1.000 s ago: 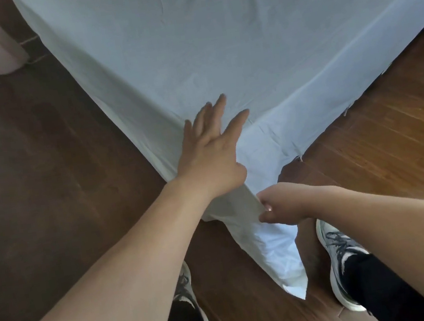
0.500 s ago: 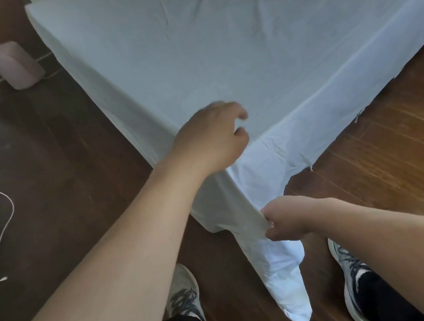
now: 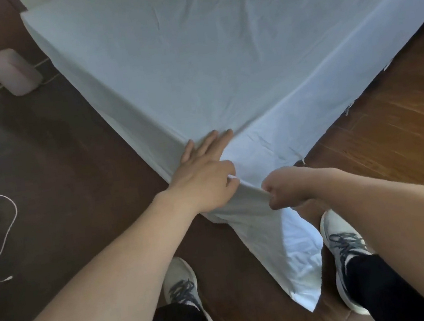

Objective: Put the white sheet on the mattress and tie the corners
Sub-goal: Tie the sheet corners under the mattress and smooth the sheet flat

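The white sheet (image 3: 217,57) covers the whole mattress and hangs down its two near sides to the floor. At the near corner a long tail of sheet (image 3: 294,258) trails over the floor between my shoes. My left hand (image 3: 204,172) lies on that corner with its fingers stretched flat on the cloth and the thumb against a fold. My right hand (image 3: 283,188) grips the stretched fold of sheet in a fist just to the right of it. The mattress itself is hidden under the sheet.
Dark wooden floor (image 3: 55,170) surrounds the bed. A pale pink box-like object (image 3: 12,72) stands at the far left by the wall. A white cable (image 3: 9,226) curls on the floor at the left. My two shoes (image 3: 342,250) flank the sheet tail.
My left hand has gone from curled above the corner to flat on the corner. My right hand has pulled the fold up and taut. The view has pulled back from the bed.
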The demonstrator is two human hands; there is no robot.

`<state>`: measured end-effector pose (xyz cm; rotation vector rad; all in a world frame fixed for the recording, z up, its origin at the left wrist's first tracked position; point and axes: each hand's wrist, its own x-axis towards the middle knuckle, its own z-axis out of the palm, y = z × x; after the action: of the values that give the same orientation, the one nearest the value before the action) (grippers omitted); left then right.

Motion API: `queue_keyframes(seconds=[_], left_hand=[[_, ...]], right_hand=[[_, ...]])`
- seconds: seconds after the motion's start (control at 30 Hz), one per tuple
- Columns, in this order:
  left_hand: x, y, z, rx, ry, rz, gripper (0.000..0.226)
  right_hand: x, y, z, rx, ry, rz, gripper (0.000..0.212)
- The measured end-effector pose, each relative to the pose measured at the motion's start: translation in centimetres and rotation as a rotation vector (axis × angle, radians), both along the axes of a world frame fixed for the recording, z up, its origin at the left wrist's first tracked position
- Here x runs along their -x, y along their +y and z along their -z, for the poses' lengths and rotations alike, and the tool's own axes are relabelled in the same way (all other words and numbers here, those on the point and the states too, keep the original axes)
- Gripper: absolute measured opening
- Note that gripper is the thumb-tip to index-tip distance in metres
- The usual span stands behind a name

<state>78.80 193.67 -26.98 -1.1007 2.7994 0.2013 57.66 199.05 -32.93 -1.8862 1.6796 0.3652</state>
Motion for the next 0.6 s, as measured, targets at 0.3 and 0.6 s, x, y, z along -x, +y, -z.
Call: queue_keyframes(seconds=[0.3,0.6], left_hand=[[0.2,1.4,-0.3,0.045,0.203,-0.221,0.012],[0.8,0.6,0.5,0.161,0.370,-0.238,0.035]], right_hand=[[1.1,-0.1,0.1,0.340,0.058,0.289,0.008],[2.4,-2.0,1.7,0.542,0.152,0.363,0.013]])
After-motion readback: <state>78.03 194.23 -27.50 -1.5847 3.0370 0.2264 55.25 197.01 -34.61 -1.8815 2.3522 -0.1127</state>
